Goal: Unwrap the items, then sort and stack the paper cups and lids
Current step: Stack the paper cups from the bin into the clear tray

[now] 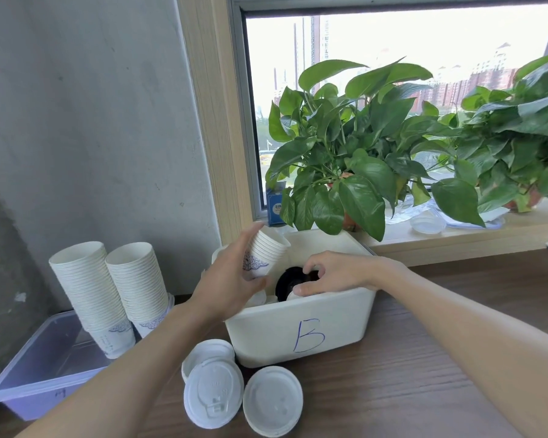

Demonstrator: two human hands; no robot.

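My left hand [231, 273] grips a short stack of white paper cups [266, 251] with a blue pattern, held tilted over the white bin marked B [301, 330]. My right hand [326, 273] reaches into that bin, its fingers curled round a white cup or lid beside a black lid [290, 279]; which one I cannot tell. Two tall leaning stacks of cups [108, 292] stand in a clear plastic tub [38, 368] at the left. Two stacks of white lids [214, 390] [272, 399] lie on the table in front of the bin.
The wooden table [408, 374] stretches to the right of the bin. Behind the bin, a windowsill carries two leafy potted plants [345, 147] [519, 137], a blue box [276, 207] and clear plastic wrapping [431, 222]. A grey wall stands at the left.
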